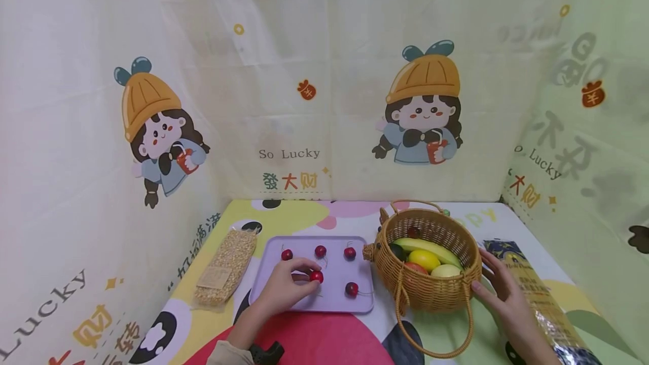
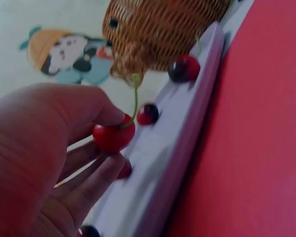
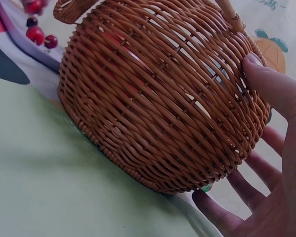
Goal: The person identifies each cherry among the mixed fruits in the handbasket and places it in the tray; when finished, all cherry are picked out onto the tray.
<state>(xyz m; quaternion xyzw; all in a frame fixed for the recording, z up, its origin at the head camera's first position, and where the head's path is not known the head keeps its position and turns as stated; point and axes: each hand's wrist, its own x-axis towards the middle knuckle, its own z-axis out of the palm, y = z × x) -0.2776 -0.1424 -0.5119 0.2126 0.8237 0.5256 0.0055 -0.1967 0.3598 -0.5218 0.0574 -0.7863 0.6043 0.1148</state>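
My left hand [image 1: 285,287] pinches a red cherry [image 2: 114,136] between thumb and fingertips, its green stem pointing up in the left wrist view. This hand is over the purple tray [image 1: 332,302], where several more dark red cherries [image 1: 351,289] lie spread out. To the tray's right stands a round wicker basket [image 1: 426,292] holding a banana [image 1: 446,255], a lemon [image 1: 425,259] and other fruit. My right hand [image 1: 507,297] rests against the basket's right side, thumb near the rim and fingers spread loosely along the wall in the right wrist view.
A clear bag of grain or kernels [image 1: 228,266] lies left of the tray. At the right, a dark blue and gold packet [image 1: 545,303] lies partly behind my right arm. The basket's looped handle [image 1: 469,331] hangs toward the front. Printed cloth walls surround the table.
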